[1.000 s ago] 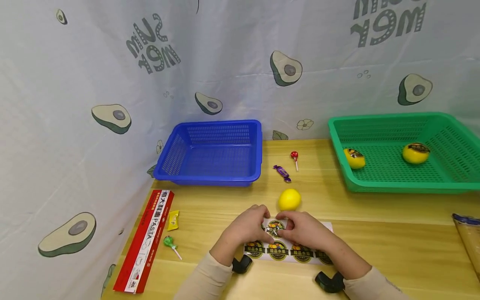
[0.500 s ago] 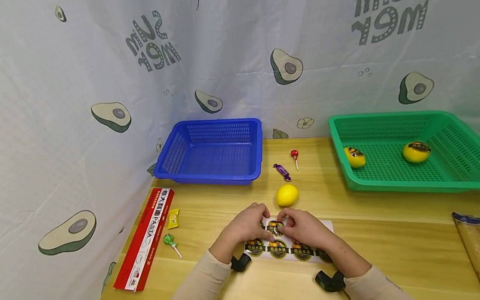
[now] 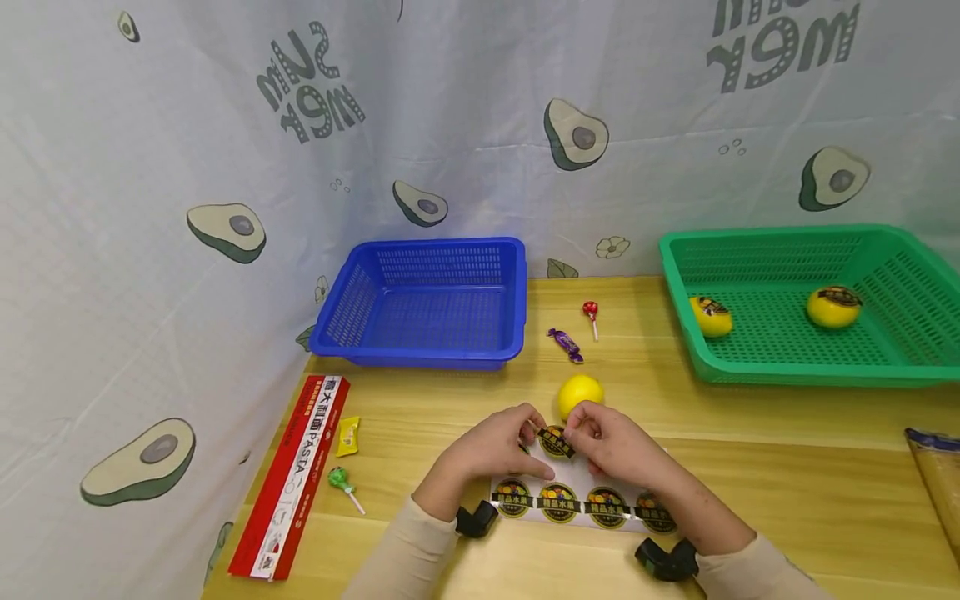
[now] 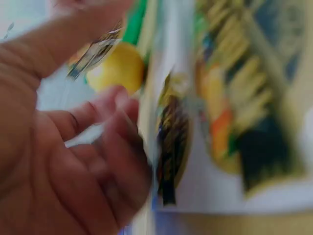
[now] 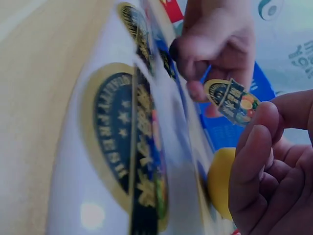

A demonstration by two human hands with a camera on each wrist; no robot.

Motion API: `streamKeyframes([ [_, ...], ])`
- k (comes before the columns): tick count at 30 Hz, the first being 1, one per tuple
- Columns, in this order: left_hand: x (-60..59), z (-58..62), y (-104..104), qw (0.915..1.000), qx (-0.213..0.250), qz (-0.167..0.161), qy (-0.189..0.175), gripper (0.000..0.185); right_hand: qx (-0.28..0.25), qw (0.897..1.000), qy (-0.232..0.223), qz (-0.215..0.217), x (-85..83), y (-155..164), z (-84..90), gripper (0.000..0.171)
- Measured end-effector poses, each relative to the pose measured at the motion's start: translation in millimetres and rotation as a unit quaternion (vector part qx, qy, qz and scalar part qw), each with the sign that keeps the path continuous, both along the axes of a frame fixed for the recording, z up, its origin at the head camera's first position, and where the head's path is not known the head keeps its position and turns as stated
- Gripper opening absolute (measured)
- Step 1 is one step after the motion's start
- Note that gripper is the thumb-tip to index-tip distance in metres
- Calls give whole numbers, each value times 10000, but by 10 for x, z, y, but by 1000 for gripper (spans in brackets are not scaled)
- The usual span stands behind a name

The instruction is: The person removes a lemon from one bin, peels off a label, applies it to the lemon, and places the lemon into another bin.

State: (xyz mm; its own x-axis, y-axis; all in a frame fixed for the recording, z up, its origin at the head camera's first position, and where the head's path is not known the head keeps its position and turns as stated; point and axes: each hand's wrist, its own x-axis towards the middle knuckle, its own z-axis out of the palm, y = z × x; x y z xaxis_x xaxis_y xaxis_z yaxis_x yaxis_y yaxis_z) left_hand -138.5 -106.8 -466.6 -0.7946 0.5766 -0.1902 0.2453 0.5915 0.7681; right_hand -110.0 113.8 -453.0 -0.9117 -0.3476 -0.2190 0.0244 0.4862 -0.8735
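Beyond the hands on the wooden surface (image 3: 787,492) stand two baskets: one green basket (image 3: 900,350) to the far right holding two labelled lemons (image 3: 711,316), and one blue basket (image 3: 427,308) ahead to the left. One bare lemon (image 3: 579,393) sits just past the fingertips. Under both hands lies one sticker sheet (image 3: 577,492) with four round stickers left in its near row. The right hand (image 3: 618,446) pinches one peeled sticker (image 3: 557,442) by its edge, just above the sheet; the left hand (image 3: 491,446) rests curled fingers on the sheet beside it. The sticker looks feather-light, floppy and tacky, likely to curl onto itself, so holding it at the rim seems best.
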Motion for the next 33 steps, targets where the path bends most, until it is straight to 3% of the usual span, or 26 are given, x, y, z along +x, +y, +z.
streamKeyframes([
  [3, -22, 30, -34, 9956, 867, 146, -318, 27, 61, 10000, -11, 16, -10, 11, 18, 16],
  [7, -29, 61, -39, 9929, 1158, 253, -110, 8, 120, 9999, 39, -34, -18, 19, 40, 14],
  [10, -27, 58, -30, 9911, 1261, 421, -62, 9, 282, 9994, 68, -162, -21, 37, 62, 19],
  [15, -29, 31, -18, 9809, 1723, 828, -365, 14, 532, 9982, 24, -263, -28, 99, 94, 21],
  [23, -36, -15, 74, 9708, 2147, 972, -440, 16, 259, 9996, 59, -120, -47, 178, 110, 17],
  [28, -58, -38, 173, 9639, 2353, 1200, -336, 15, 108, 9996, -54, -239, -81, 249, 144, 21],
  [33, -116, -32, 309, 9517, 2618, 1562, -370, 16, 24, 9987, -53, -505, -116, 284, 171, 27],
])
